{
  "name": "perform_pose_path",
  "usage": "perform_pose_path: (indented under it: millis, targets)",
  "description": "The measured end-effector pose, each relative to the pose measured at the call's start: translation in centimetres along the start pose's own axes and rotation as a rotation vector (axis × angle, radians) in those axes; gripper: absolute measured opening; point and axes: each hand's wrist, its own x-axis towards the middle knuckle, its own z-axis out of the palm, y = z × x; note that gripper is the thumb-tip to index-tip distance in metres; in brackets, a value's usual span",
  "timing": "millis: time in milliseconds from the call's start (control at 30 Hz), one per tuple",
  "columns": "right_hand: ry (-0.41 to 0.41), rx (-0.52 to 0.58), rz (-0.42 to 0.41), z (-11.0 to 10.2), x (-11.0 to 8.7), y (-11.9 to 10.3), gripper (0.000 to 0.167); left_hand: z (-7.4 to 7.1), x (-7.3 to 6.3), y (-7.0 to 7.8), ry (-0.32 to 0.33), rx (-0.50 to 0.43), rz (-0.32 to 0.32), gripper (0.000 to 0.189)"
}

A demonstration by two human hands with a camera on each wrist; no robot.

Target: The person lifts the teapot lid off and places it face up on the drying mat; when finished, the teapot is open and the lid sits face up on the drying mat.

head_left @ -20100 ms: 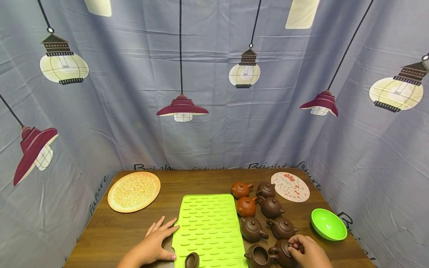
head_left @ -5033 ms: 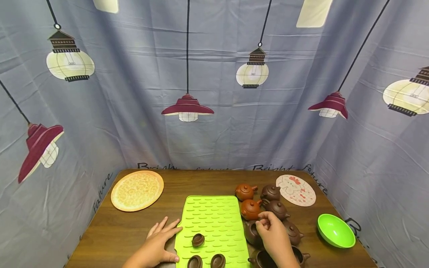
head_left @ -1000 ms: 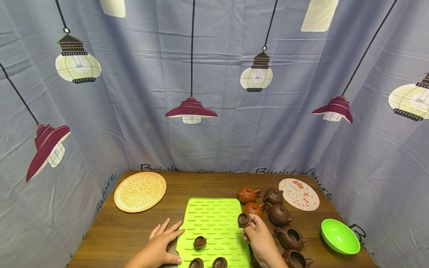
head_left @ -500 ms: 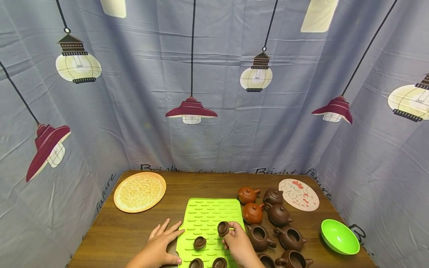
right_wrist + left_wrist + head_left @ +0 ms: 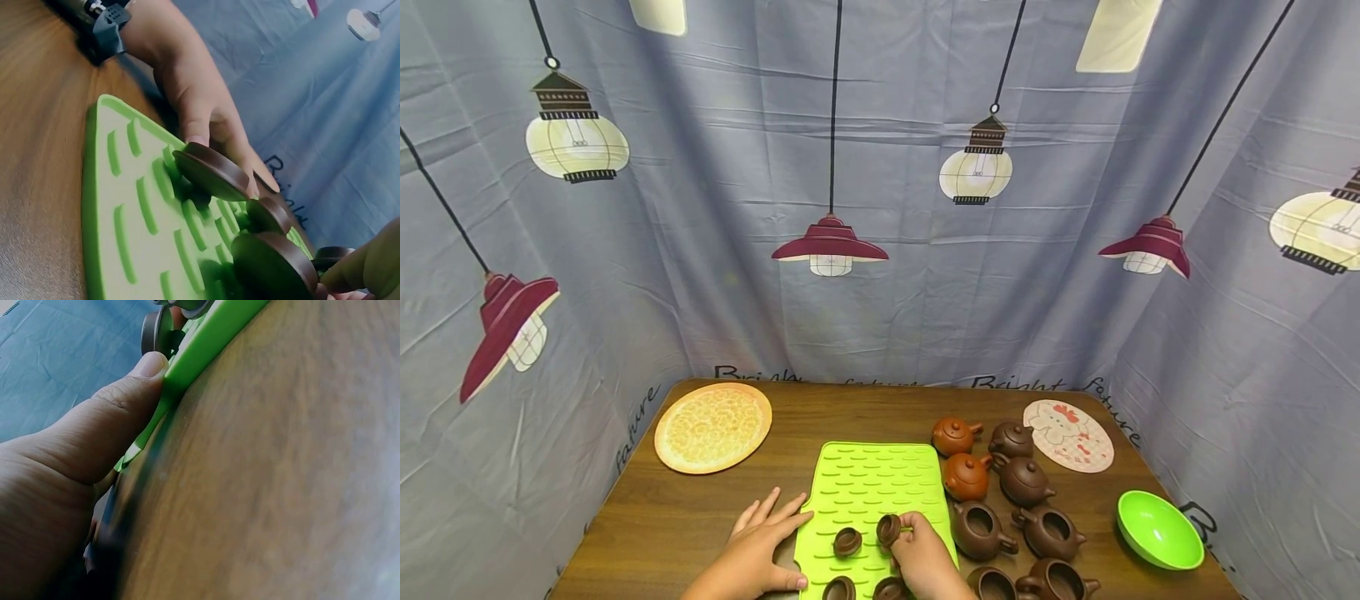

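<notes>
My right hand (image 5: pixel 925 560) pinches a small brown teapot lid (image 5: pixel 888 530), held low over the green ridged mat (image 5: pixel 880 467). In the right wrist view its fingertips (image 5: pixel 353 270) are at the held lid (image 5: pixel 331 253). Three other brown lids lie on the mat with their hollow undersides up, one of them (image 5: pixel 847 542) just left of the held one. My left hand (image 5: pixel 752 546) is spread flat, thumb and fingertips at the mat's left edge. Right of the mat, several brown teapots stand uncovered, among them one pot (image 5: pixel 976 542) close by the right hand.
Behind the uncovered pots stand two orange teapots (image 5: pixel 966 479) and two brown teapots (image 5: pixel 1025 483) with lids on. A bright green bowl (image 5: pixel 1159 531) sits at the right edge. Round placemats lie in the back corners, a yellow one (image 5: pixel 713 428) and a pink one (image 5: pixel 1069 435).
My right hand has carried the lid left from beside the pots and lowered it over the mat. Long before, only one lid lay there and more pots were covered. The left hand stays put.
</notes>
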Motion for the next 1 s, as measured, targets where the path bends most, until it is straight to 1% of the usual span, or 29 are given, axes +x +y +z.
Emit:
perform_pose_path:
  millis: [167,367,433,633,700,867,933,1000]
  targets:
    - [-0.004,-0.063,0.013,0.0,0.0,0.2,0.015,0.0,0.0,-0.1,0.001,0.005,0.002,0.098]
    - [0.002,-0.180,-0.021,0.1,0.0,0.1,0.008,-0.1,0.0,0.1,0.001,0.026,-0.001,0.100]
    - [0.008,-0.229,-0.020,0.2,0.0,0.0,0.006,-0.1,0.0,0.1,0.004,0.028,0.001,0.100]
    - [0.067,-0.414,0.034,0.4,0.0,-0.3,0.006,-0.1,0.0,0.1,0.008,0.027,0.005,0.100]
    - [0.073,-0.450,0.040,0.4,0.0,-0.4,0.008,-0.2,0.0,0.2,0.005,0.025,0.001,0.100]
    - [0.066,-0.494,0.014,0.2,0.0,-0.6,0.009,-0.2,-0.1,0.4,0.005,0.012,-0.001,0.100]
    - [0.060,-0.503,0.017,0.1,-0.1,-0.8,0.011,-0.2,-0.1,0.4,0.005,0.006,-0.001,0.100]
    - [0.062,-0.514,0.029,0.1,-0.3,-1.1,0.019,-0.2,-0.1,0.4,0.004,0.002,0.000,0.100]
